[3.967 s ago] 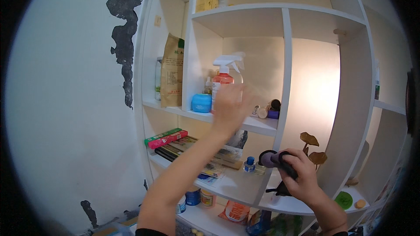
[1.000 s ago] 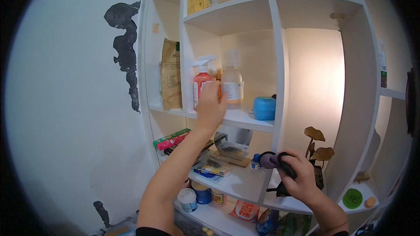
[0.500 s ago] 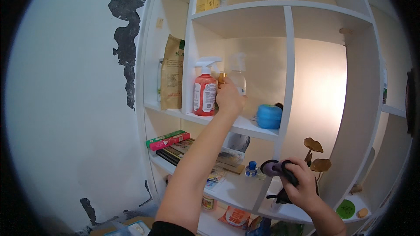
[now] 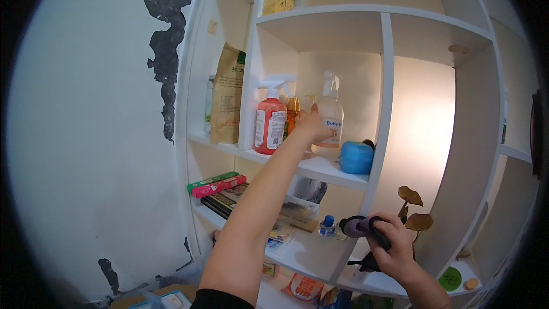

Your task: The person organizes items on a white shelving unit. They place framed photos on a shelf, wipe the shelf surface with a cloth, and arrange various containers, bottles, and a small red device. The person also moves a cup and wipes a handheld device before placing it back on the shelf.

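My left hand (image 4: 312, 128) reaches into the middle compartment. Its thumb points up and its fingers are closed against the lower left side of a clear spray bottle (image 4: 329, 113), which stands upright. To its left, a red spray bottle (image 4: 269, 123) with a white trigger head stands beside an amber bottle (image 4: 293, 111), partly covered by my hand. Lower right, my right hand (image 4: 394, 243) is wrapped round a black-and-purple object (image 4: 357, 227) with a rounded end and a curved black part; its kind is unclear. A blue rounded container (image 4: 356, 157) sits right of the clear bottle.
White shelf dividers (image 4: 386, 91) frame the compartments. A brown paper bag (image 4: 227, 97) stands left. Below lie green and pink boxes (image 4: 220, 185) and a small blue-capped bottle (image 4: 326, 226). Brown leaf-shaped decorations (image 4: 419, 221) rise beside my right hand. The left wall has peeling dark patches (image 4: 166, 51).
My left hand has moved right, from the amber bottle to the clear spray bottle. The clear bottle now stands farther right and nearer. My right hand keeps its hold.
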`<action>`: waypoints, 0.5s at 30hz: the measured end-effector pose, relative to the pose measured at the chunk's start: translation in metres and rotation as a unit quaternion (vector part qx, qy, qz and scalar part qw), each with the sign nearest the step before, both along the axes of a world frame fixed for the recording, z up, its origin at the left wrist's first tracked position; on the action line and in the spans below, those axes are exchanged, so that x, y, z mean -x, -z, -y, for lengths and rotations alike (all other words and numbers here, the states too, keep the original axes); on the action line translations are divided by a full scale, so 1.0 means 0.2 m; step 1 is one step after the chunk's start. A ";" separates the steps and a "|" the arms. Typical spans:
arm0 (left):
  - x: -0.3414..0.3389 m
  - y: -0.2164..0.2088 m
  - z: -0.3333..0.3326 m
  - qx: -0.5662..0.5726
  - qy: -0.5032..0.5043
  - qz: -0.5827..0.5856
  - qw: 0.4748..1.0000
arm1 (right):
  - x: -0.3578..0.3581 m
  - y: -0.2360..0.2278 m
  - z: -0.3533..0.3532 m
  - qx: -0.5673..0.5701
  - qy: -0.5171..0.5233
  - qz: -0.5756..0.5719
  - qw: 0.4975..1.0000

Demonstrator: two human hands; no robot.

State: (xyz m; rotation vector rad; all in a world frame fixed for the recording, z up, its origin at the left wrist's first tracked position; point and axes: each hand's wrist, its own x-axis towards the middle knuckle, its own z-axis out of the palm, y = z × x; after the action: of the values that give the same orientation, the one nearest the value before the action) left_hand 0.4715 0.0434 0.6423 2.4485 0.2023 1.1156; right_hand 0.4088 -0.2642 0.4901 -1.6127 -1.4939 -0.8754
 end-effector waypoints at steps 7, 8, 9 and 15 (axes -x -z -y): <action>-0.14 0.04 -0.01 0.032 -0.007 0.047 0.998 | 0.00 0.01 -0.01 -0.001 0.003 -0.004 1.000; -0.13 0.03 0.01 0.015 -0.028 0.041 0.999 | 0.00 0.01 -0.01 0.001 0.006 -0.004 1.000; -0.11 0.02 0.03 -0.003 -0.050 0.034 0.998 | 0.00 0.00 0.00 0.002 0.008 -0.004 1.000; -0.06 0.02 0.11 0.031 -0.025 0.081 0.996 | 0.00 0.01 0.00 0.003 0.012 0.000 1.000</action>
State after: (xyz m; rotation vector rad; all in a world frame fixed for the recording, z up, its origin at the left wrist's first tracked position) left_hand 0.4838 0.0211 0.6380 2.2974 0.2466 1.3021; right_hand 0.4095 -0.2634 0.4883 -1.6375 -1.4807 -0.8843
